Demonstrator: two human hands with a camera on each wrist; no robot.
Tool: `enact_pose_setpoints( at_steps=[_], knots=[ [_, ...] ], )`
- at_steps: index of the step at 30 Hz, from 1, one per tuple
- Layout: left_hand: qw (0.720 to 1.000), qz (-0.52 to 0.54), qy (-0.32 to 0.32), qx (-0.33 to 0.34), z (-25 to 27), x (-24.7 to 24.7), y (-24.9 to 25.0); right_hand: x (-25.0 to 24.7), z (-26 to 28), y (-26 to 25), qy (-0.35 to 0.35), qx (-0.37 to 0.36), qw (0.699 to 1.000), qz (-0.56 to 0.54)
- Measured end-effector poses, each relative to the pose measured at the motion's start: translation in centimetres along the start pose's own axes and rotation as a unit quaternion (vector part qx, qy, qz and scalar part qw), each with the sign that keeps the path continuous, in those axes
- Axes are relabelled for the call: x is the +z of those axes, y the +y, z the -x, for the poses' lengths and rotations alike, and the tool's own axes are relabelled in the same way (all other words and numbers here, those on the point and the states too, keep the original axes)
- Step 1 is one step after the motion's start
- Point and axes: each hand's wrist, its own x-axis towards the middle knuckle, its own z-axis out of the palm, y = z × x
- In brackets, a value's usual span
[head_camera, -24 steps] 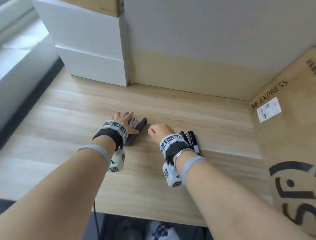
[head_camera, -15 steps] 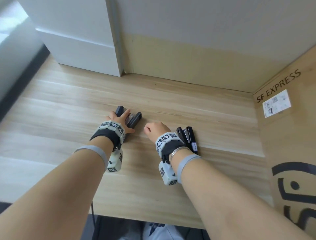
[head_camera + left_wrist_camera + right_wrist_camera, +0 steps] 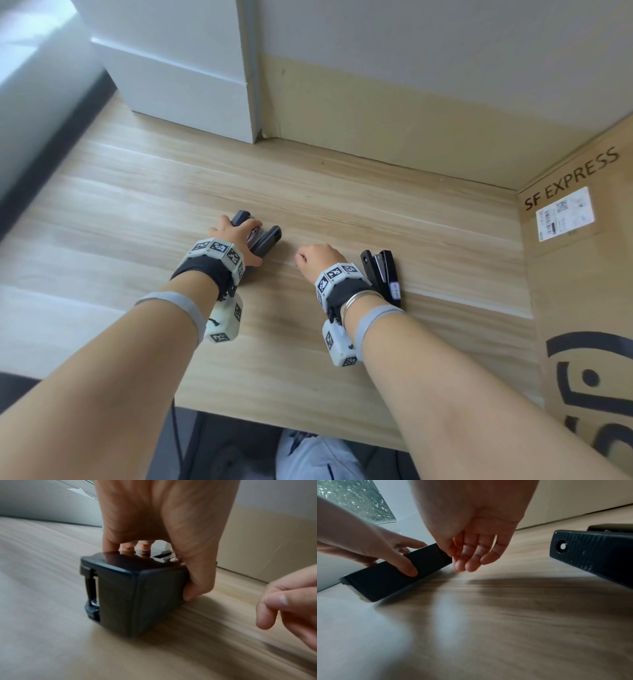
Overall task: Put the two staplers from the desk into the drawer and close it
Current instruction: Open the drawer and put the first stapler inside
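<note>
The left hand (image 3: 236,240) now clamps the grey stapler (image 3: 265,240), fingers curled further around it than a moment ago, so the lift seems imminent. The right hand (image 3: 318,260) hangs loosely curled and empty between that stapler and the black stapler (image 3: 382,274), which lies untouched on the desk (image 3: 137,205); no drawer is in view.

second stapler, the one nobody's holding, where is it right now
In the head view it lies on the desk, the second stapler just right of the right hand, untouched, between that wrist and the cardboard box.

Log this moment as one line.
left hand grips left stapler | right hand holds nothing | right stapler untouched on desk
</note>
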Motion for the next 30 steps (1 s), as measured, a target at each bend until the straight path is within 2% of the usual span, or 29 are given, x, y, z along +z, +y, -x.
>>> enact_pose_setpoints(
  at_steps=[7, 11, 17, 24, 30],
  knots=[
    [0.996, 0.079, 0.045, 0.021, 4.4, -0.4, -5.5, 2.4, 1.9, -5.0, -0.037, -0.013, 0.999, 0.026],
    [0.994, 0.099, 0.046, 0.016, 7.2, -0.4, -9.8, 4.3, 3.4, -7.9, -0.034, -0.027, 0.998, 0.042],
    [0.991, 0.126, 0.037, -0.013, 12.0, 0.6, -16.5, 7.3, 5.9, -11.7, -0.038, -0.037, 0.996, 0.075],
    [0.98, 0.156, 0.103, -0.066, 17.8, 2.5, -25.2, 10.9, 7.8, -16.7, -0.047, -0.061, 0.991, 0.11],
    [0.969, 0.175, 0.127, -0.114, 21.0, 5.4, -31.4, 13.0, 7.8, -19.7, -0.034, -0.071, 0.987, 0.143]
  ],
)
